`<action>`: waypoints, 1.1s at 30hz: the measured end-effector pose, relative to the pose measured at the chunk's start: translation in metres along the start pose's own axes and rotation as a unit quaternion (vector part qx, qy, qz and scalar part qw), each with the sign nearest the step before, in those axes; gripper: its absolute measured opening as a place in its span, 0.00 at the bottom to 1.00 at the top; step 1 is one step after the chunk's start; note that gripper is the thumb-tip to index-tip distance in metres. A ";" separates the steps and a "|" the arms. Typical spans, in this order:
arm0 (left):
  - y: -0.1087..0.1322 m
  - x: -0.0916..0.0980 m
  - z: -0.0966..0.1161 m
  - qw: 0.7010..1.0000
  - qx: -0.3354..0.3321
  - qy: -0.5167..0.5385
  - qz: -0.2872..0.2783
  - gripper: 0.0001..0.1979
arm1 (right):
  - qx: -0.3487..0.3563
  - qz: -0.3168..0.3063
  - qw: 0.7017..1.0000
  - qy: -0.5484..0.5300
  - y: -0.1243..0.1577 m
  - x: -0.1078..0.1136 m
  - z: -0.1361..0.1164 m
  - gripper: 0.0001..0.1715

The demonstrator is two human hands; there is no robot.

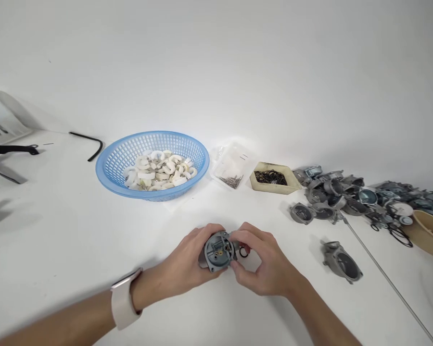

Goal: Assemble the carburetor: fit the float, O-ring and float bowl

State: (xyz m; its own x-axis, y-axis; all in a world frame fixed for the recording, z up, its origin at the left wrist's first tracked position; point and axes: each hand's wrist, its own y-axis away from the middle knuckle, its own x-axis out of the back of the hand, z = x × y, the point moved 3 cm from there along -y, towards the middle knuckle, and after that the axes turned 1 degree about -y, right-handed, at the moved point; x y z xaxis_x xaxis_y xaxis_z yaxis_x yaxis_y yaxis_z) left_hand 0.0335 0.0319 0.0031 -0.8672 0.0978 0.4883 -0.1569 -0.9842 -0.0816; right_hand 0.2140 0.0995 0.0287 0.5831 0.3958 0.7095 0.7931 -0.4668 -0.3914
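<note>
My left hand (187, 259) is wrapped round a grey metal carburetor body (219, 252), its open round face turned up with small brass parts inside. My right hand (261, 262) grips the body's right edge with thumb and fingertips. Between that thumb and forefinger shows a small black rubber ring (243, 251); whether it is held or lies on the table I cannot tell. To the right, a loose grey float bowl (342, 263) rests on the white table.
A blue basket (103, 170) holds white floats. Behind my hands stand a clear tray (225, 161) of small pins and a cream tray (254, 185) of black rings. Metal bowls (334, 187) are heaped right, near a thin rod (386, 278) and a tan container (424, 235).
</note>
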 end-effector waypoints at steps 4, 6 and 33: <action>0.001 -0.003 -0.004 1.000 -0.002 -0.019 0.009 0.27 | 0.016 0.008 1.000 0.016 -0.001 0.000 -0.003 0.18; 0.001 -0.003 -0.004 1.000 -0.005 -0.027 0.008 0.28 | 0.023 0.014 0.999 0.017 -0.001 0.000 -0.003 0.18; 0.147 0.254 0.007 0.813 0.291 -0.460 0.206 0.32 | 0.011 -0.009 0.997 0.071 0.006 -0.014 0.011 0.11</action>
State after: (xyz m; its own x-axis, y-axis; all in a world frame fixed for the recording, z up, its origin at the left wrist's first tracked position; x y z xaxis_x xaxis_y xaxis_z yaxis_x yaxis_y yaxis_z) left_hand -0.2065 -0.0888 0.1217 -0.0257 -0.1466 0.9889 0.5403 -0.8343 -0.1096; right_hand 0.2128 0.0997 0.0098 0.5386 0.2880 0.7918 0.8081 -0.4426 -0.3887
